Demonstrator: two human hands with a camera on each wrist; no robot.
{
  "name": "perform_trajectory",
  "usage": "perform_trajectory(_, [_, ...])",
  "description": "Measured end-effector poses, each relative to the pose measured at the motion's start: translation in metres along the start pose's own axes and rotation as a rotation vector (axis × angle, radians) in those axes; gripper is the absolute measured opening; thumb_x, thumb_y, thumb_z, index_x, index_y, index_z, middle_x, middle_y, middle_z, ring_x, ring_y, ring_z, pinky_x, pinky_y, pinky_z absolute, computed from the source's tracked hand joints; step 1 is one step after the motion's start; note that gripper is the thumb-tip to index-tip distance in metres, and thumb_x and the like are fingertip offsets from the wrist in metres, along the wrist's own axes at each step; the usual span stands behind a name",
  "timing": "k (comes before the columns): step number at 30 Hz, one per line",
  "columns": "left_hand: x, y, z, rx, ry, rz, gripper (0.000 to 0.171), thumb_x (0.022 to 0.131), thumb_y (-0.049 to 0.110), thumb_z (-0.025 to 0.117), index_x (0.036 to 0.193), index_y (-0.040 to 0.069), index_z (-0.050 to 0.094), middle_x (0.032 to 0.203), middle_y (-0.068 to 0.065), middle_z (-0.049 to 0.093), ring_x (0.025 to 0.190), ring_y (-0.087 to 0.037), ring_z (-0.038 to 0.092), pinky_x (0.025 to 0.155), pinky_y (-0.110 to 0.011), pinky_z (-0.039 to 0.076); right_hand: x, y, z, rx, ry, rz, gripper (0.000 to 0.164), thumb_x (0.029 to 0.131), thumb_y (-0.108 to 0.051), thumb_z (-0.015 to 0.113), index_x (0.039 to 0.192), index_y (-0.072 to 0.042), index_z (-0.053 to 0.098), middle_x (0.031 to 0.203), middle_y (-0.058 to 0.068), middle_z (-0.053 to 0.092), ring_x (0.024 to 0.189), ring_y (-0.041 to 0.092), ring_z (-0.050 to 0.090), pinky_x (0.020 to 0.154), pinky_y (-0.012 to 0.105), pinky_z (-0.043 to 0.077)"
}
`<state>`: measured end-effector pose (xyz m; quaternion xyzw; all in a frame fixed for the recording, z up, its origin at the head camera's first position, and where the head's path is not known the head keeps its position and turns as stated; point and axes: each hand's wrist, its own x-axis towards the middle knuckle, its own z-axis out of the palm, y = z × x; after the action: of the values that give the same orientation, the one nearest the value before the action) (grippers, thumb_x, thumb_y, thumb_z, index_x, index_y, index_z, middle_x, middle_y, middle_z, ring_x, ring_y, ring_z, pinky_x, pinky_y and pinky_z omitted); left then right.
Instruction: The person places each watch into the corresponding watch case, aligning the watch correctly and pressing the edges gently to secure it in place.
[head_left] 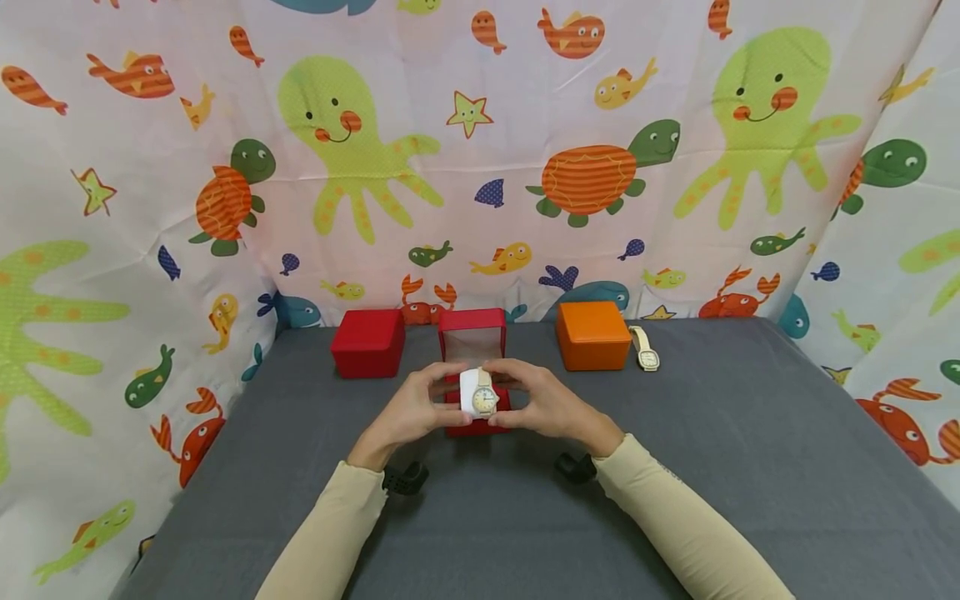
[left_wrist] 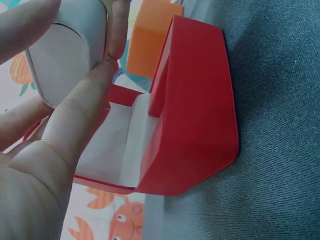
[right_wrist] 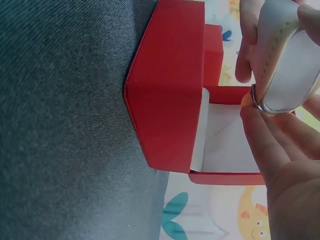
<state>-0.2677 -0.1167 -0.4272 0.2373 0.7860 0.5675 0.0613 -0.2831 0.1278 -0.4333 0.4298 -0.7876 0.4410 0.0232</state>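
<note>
We had a big white cloth (head_left: pixel 517 100) up behind everything and round the sides, covered in cartoon octopuses, turtles, crabs and fish. In front of that was our bench (head_left: pixel 487 533), done up in dark grey fabric. Our left sleeve (head_left: pixel 322 533) and right sleeve (head_left: pixel 690 525), both cream, came in from the near edge.

Toward the back we had an open box (head_left: pixel 472 319), red with a pale lining and the lid standing up. It sat between a closed red box (head_left: pixel 367 343) on the left and a closed orange box (head_left: pixel 593 336) on the right.

Our left hand (head_left: pixel 408 408) and right hand (head_left: pixel 555 404) were both partly curled, fingers on the far edge and thumbs on the near one, pinching the same white cushion (head_left: pixel 468 392) from its two ends. We had it up above the open box, in front of the raised lid.

Wrapped around the cushion, toward its right end, was a watch (head_left: pixel 484 400) with a pale strap, round dial facing us. The other watch (head_left: pixel 646 354), with a squarish dial, lay on the bench just right of the orange box.
</note>
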Motion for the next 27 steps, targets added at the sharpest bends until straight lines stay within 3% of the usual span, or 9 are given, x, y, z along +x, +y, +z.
perform_trajectory(5, [0.001, -0.002, 0.002, -0.017, -0.007, 0.018, 0.070, 0.076, 0.006, 0.080, 0.137, 0.005, 0.046, 0.133, -0.010, 0.046, 0.117, -0.035, 0.053, 0.084, -0.038, 0.053, 0.000, 0.000, 0.001, 0.014, 0.002, 0.040, 0.069, 0.079, -0.018, 0.080, 0.137, -0.008, 0.045, 0.134, 0.006, 0.050, 0.117, 0.021, 0.054, 0.099, 0.046, 0.044])
perform_trajectory(12, [0.002, -0.001, 0.002, -0.024, -0.016, 0.037, 0.073, 0.077, 0.000, 0.077, 0.140, -0.001, 0.040, 0.136, -0.016, 0.041, 0.122, -0.039, 0.048, 0.090, -0.048, 0.049, 0.001, -0.025, -0.004, 0.097, 0.006, 0.048, 0.069, 0.079, -0.004, 0.077, 0.136, 0.007, 0.041, 0.131, 0.022, 0.046, 0.119, 0.037, 0.051, 0.098, 0.055, 0.040])
perform_trajectory(21, [-0.009, 0.030, 0.003, -0.032, -0.025, 0.052, 0.067, 0.078, -0.003, 0.075, 0.136, -0.005, 0.042, 0.135, -0.022, 0.041, 0.121, -0.042, 0.048, 0.091, -0.053, 0.046, 0.002, -0.035, -0.007, 0.131, 0.034, 0.075, 0.067, 0.076, -0.002, 0.079, 0.133, 0.009, 0.044, 0.127, 0.024, 0.049, 0.112, 0.039, 0.055, 0.096, 0.058, 0.042])
perform_trajectory(27, [-0.008, 0.033, 0.004, -0.026, -0.021, 0.054, 0.070, 0.077, -0.004, 0.076, 0.137, -0.008, 0.041, 0.134, -0.021, 0.042, 0.119, -0.042, 0.050, 0.089, -0.051, 0.048, 0.002, -0.032, -0.005, 0.115, 0.064, 0.060, 0.067, 0.074, -0.002, 0.080, 0.131, 0.009, 0.046, 0.125, 0.024, 0.051, 0.111, 0.039, 0.057, 0.094, 0.055, 0.044])
